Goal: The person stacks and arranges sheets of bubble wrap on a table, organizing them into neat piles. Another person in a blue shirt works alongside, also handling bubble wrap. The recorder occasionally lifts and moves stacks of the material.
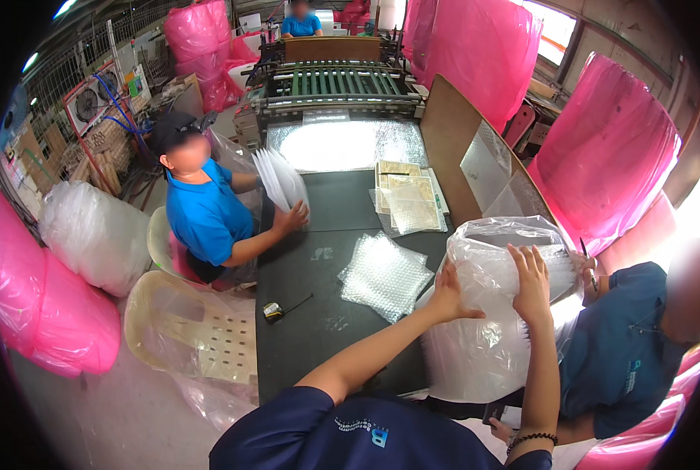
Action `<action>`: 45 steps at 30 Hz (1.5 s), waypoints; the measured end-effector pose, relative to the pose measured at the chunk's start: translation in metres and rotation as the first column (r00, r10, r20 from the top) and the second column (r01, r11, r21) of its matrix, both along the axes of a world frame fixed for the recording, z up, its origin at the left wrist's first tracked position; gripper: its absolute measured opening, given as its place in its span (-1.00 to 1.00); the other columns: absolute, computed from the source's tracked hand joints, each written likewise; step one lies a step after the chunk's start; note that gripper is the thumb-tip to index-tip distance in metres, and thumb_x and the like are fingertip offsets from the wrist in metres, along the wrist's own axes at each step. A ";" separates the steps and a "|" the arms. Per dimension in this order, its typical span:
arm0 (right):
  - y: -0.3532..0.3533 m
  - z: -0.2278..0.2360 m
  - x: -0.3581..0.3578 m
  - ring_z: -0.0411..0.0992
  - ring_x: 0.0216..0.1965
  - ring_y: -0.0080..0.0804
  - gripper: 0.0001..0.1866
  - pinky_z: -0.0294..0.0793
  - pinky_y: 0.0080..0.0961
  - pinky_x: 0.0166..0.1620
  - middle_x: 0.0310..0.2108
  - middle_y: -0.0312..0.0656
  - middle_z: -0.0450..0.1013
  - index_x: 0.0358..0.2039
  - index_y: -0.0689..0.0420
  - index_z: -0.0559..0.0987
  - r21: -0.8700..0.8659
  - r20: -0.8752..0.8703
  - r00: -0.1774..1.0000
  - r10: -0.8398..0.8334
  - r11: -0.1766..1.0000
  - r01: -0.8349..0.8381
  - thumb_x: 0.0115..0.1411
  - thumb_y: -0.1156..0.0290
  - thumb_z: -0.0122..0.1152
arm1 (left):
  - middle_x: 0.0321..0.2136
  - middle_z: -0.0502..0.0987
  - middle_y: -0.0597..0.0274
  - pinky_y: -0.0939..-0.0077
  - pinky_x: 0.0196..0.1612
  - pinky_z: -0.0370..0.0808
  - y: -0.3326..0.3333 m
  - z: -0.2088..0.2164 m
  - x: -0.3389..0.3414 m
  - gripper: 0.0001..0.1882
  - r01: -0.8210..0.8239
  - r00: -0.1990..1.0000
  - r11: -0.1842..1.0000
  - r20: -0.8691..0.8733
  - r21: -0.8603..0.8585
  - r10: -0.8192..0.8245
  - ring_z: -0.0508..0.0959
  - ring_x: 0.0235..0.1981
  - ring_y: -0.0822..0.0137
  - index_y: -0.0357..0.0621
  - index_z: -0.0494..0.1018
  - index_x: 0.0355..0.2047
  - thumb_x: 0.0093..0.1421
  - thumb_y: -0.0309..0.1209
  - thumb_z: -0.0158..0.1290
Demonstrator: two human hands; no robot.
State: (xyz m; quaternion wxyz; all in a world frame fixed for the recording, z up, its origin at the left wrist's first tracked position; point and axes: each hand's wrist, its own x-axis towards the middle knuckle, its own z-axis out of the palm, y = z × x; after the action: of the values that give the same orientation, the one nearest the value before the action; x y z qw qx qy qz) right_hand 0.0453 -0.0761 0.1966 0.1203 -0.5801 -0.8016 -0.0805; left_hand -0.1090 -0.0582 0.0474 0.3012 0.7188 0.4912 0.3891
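A big clear plastic bag packed with whitish sheets stands at the right edge of the black table, its upper end loose and crumpled. My left hand rests against the bag's left side, thumb and fingers spread. Against its upper right part lies my right hand, fingers stretched out; a dark band circles that wrist. Neither hand is closed around anything that I can see. Left of the bag, a loose stack of bubble wrap sheets lies on the table.
A co-worker in blue at left holds a fan of white sheets. Another person stands close on my right, holding a pen. A tape measure, a clipboard-like board with papers and a roller machine are also here.
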 end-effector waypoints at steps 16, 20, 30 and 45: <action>-0.088 -0.083 0.065 0.00 0.19 0.04 -0.03 0.02 -0.07 0.17 0.20 0.09 -0.03 0.19 0.06 0.12 0.130 -0.474 0.597 -0.648 0.619 0.775 -0.26 0.30 0.41 | 0.06 0.12 -0.27 0.21 0.18 0.09 0.022 -0.046 0.001 0.20 -0.051 0.987 0.995 0.158 0.086 0.037 0.17 0.08 -0.14 -0.45 -0.07 0.12 -0.33 0.05 0.33; -0.106 -0.149 0.106 0.22 0.05 0.11 -0.16 0.24 -0.17 0.06 0.04 0.24 0.21 0.14 0.29 0.13 -0.213 -0.522 0.485 -0.702 0.658 0.722 -0.12 0.33 0.31 | 0.07 0.17 -0.18 0.19 0.23 -0.15 0.014 -0.043 0.013 0.17 0.008 0.992 0.994 0.124 0.108 -0.021 0.13 0.13 -0.04 -0.43 -0.15 0.16 -0.24 -0.05 0.33; -0.115 -0.176 0.067 0.37 -0.46 0.16 -0.68 0.32 -0.06 -0.38 -0.55 0.18 0.38 -0.19 0.40 0.36 -0.142 -0.602 0.576 -0.554 0.783 0.606 0.00 0.55 -0.10 | 0.05 0.06 -0.15 0.21 0.17 0.07 0.032 -0.038 -0.018 0.15 -0.007 0.993 0.988 0.121 0.153 -0.012 0.13 0.10 -0.02 -0.39 -0.16 0.11 -0.33 -0.22 0.37; -0.156 -0.152 -0.037 0.35 -0.54 0.18 -0.84 0.27 -0.05 -0.45 -0.65 0.20 0.31 -0.41 0.36 0.29 -0.233 -0.785 0.495 -0.373 0.918 0.321 0.00 0.53 -0.10 | -0.15 0.32 0.11 0.43 -0.10 0.34 0.069 -0.030 -0.037 -0.16 0.314 0.773 0.945 0.602 -0.091 -0.199 0.36 -0.14 0.24 -0.24 0.03 0.10 -0.29 -0.62 0.07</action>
State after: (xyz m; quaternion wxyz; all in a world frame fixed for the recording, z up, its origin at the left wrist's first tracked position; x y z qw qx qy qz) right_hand 0.0084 -0.2323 0.0443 0.4407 -0.7028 -0.5231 0.1958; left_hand -0.1460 0.0105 0.0172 0.5539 0.5927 0.3057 0.4985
